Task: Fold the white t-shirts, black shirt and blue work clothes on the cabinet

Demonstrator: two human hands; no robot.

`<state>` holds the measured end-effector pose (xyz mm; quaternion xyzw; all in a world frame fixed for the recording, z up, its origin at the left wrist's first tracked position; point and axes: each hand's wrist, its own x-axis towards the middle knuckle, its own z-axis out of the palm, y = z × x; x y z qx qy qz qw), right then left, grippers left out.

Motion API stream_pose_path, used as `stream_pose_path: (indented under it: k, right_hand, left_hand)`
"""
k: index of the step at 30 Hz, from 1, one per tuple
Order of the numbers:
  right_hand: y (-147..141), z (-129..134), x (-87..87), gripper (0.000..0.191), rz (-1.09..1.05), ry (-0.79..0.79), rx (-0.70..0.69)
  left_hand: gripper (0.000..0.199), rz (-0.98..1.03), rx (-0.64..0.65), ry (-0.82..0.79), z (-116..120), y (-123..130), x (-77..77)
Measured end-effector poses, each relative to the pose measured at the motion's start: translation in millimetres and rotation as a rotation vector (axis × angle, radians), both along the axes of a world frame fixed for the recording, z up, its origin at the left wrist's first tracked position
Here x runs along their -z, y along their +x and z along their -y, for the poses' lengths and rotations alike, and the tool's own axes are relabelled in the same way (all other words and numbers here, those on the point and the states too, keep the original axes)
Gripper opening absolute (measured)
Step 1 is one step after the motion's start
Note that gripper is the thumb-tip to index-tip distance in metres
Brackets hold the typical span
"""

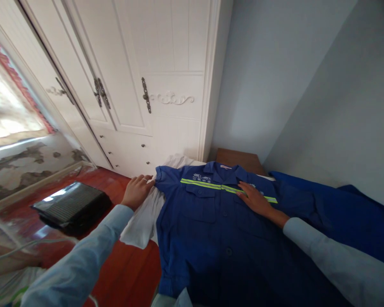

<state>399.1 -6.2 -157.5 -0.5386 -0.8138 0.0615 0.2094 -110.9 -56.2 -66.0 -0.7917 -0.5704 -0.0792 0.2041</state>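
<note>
A dark blue work jacket (208, 230) lies front side up, collar away from me, with a yellow-and-silver reflective stripe across its chest. My left hand (137, 190), with a ring on one finger, is closed on the end of the jacket's left-side sleeve (167, 178). Flat on the chest, by the stripe, rests my right hand (253, 198), its fingers stretched out. White cloth (141, 230) shows from under the jacket on the left. The jacket's lower part runs out of view at the bottom.
A white wardrobe (176, 55) with dark handles stands ahead. A black plastic-wrapped box (72, 207) sits on the red floor (131, 275) to the left. Behind the collar is a brown wooden piece (238, 157). More blue cloth (365, 213) lies at the right, near the wall.
</note>
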Motion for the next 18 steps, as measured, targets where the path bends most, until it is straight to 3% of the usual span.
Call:
stream_pose_path:
  k: [10,14,18]
  right_hand:
    - [3.3,0.2,0.0,0.067,0.100,0.012,-0.013]
    - [2.9,0.6,-0.8,0.068,0.111,0.024,-0.017]
    - [1.4,0.2,-2.0,0.073,0.109,0.003,-0.008]
  left_hand:
    - [0.025,-0.151,0.067,-0.114,-21.3,3.4,-1.2]
    - [0.030,-0.168,-0.058,-0.176,-17.9,5.2,-11.5]
    - [0.034,-0.023,-0.189,-0.094,-25.4,27.2,-28.1]
